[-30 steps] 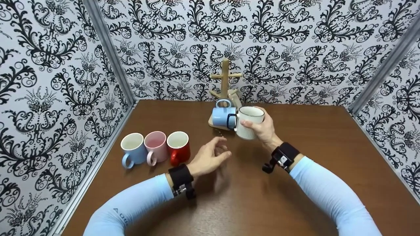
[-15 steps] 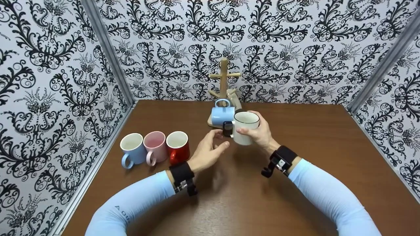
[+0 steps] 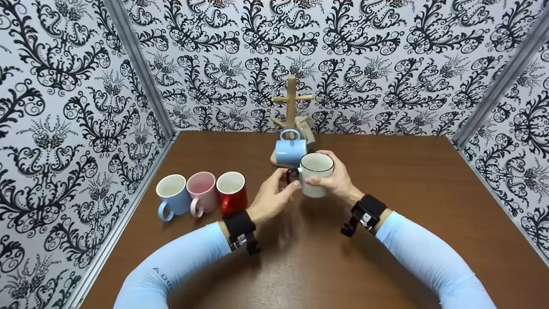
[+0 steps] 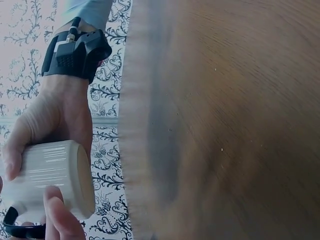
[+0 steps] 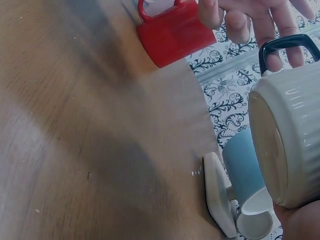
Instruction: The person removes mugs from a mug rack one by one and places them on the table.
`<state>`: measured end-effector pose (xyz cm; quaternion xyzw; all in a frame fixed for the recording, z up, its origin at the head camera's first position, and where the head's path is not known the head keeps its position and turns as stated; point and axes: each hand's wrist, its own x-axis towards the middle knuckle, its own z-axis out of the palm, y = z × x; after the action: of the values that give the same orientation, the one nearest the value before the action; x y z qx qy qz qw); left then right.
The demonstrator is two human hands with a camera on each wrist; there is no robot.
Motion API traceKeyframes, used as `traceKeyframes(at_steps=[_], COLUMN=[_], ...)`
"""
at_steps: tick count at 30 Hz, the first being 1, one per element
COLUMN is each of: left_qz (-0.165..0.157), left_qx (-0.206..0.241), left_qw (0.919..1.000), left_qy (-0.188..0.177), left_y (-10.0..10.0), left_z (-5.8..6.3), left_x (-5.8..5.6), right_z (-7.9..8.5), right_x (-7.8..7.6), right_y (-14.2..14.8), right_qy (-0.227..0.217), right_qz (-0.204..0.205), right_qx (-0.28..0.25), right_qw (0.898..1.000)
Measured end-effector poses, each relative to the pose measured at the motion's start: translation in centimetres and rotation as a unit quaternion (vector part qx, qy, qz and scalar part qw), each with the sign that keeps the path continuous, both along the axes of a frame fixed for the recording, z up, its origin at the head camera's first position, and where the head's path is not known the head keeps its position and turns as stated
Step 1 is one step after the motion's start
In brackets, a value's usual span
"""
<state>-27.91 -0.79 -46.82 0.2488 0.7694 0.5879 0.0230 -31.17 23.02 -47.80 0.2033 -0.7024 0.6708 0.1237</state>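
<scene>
My right hand (image 3: 336, 176) grips a ribbed white mug (image 3: 315, 171) with a dark rim and black handle (image 3: 293, 175), held up over the table. At the handle is my left hand (image 3: 272, 195), its thumb and fingers apart on either side of it. In the right wrist view the left fingers (image 5: 237, 25) reach loosely behind the handle (image 5: 287, 42), and the mug's bottom faces the camera. From the left wrist view, the right hand (image 4: 57, 115) wraps the mug (image 4: 40, 170) while left fingertips (image 4: 60, 215) overlap its side.
Behind the hands stands a wooden mug tree (image 3: 291, 98) with a light blue mug (image 3: 290, 151) and a whitish mug (image 3: 305, 128) on it. To the left, blue (image 3: 173, 195), pink (image 3: 202, 192) and red (image 3: 232, 193) mugs stand in a row. Patterned walls border the table.
The right hand has brought the white mug left and toward the person, away from the mug tree. The left hand has moved slightly forward, and the handle now lies between its thumb and fingers.
</scene>
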Motion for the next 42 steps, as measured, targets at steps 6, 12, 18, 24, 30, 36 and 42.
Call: traceKeyframes(at_steps=[6,12,18,24,30,36,42], left_qz=[-0.012,-0.037,-0.066,-0.125,-0.207,-0.195,-0.185], left_qx=[0.042,0.068,0.071,0.056,0.059,0.070,0.106], left_qw=[0.9960,0.9848,0.9660,0.9511,0.9335,0.9414,0.9541], left_qy=[-0.078,-0.155,-0.240,-0.277,-0.287,-0.266,-0.210], left_y=[0.3,0.5,0.4,0.0,-0.4,0.1,0.5], left_z=[0.1,0.1,-0.2,-0.3,-0.2,-0.1,-0.6], left_x=[-0.3,-0.6,-1.0,-1.1,-0.7,-0.2,0.5], right_z=[-0.4,-0.3,-0.6,-0.7,-0.7,-0.6,-0.4], right_x=[0.1,0.3,0.4,0.4,0.4,0.5,0.7], right_y=[-0.1,-0.4,-0.5,-0.3,0.1,0.2,0.1], right_qy=[0.007,0.009,0.006,0.007,0.006,0.000,-0.016], right_qz=[0.010,0.039,0.060,0.097,0.151,0.163,0.172], right_qx=[0.027,0.035,0.048,0.049,0.050,0.055,0.052], right_qw=[1.000,0.999,0.997,0.994,0.987,0.985,0.984])
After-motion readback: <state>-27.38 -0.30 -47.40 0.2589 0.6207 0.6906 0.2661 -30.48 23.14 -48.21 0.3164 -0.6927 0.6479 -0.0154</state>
